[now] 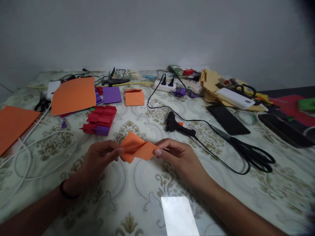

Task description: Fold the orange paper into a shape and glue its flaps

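Note:
A small piece of folded orange paper is stretched between my two hands, just above the patterned tablecloth. My left hand pinches its left corner between thumb and fingers. At the opposite corner, my right hand grips the paper with thumb and forefinger. A diagonal crease and overlapping flaps show across its middle. Beyond it lie folded red paper pieces with one purple piece among them, a purple square and another folded orange square.
A black glue gun lies right of centre, its cord looping to a white power strip. Black-handled scissors, a dark phone and yellow paper are at the right. Large orange sheets and a white cable occupy the left.

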Demonstrator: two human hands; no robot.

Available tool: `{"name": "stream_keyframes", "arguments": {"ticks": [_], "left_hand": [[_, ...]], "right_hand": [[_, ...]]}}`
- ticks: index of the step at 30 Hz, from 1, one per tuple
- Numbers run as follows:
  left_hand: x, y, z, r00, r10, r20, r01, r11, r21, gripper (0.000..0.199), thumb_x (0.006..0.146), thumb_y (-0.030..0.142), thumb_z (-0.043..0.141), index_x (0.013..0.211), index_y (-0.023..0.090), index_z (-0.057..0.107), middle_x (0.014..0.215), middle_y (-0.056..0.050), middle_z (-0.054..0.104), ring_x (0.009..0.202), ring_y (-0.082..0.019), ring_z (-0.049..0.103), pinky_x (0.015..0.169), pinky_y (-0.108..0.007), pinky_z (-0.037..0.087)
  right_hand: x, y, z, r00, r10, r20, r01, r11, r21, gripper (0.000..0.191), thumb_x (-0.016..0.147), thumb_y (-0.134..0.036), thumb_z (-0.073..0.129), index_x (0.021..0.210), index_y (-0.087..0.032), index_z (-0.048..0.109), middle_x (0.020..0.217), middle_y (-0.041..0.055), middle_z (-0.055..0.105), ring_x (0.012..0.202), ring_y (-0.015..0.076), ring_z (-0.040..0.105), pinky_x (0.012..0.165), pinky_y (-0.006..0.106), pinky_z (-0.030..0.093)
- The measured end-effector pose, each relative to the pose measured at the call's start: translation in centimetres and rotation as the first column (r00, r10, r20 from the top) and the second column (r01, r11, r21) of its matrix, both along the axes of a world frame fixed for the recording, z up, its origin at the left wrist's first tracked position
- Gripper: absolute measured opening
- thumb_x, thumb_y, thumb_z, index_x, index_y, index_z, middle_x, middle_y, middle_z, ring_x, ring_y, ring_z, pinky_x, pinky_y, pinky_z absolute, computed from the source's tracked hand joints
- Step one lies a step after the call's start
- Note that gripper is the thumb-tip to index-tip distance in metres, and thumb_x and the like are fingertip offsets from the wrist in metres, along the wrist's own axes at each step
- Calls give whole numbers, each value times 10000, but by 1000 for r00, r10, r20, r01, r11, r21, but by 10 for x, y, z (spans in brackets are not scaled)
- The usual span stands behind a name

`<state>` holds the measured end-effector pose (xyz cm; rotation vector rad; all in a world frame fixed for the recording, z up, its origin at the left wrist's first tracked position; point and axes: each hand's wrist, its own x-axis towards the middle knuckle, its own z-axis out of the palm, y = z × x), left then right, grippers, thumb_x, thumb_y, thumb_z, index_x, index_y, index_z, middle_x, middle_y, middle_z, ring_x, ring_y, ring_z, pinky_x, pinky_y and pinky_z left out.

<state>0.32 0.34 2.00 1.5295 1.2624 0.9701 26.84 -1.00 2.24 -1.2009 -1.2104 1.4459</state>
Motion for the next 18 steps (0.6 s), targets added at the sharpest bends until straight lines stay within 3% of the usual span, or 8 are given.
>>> {"name": "stream_keyframes", "arguments": {"ticks": [10, 18], "left_hand": [[1, 1, -6, 994, 63, 92, -70, 995, 72, 286, 853, 381, 802, 741, 206, 604, 603, 39, 677, 533, -119, 622, 536, -210, 496], [0, 1, -10, 997, 69, 28, -72, 987, 146, 255, 893, 360, 774, 806, 214, 584, 631, 44, 675, 550, -125, 650, 555, -223, 509]], "right_hand": [[1, 2, -1, 998, 27, 58, -26, 1000, -14, 368, 811, -569, 842, 791, -217, 740, 762, 23, 675, 723, 174, 571, 657, 299, 454], [2, 1, -2, 996, 84, 23, -84, 996, 6, 355, 885, -565, 795, 843, -225, 701, 826, 21, 697, 784, 181, 600, 725, 307, 457]]}}
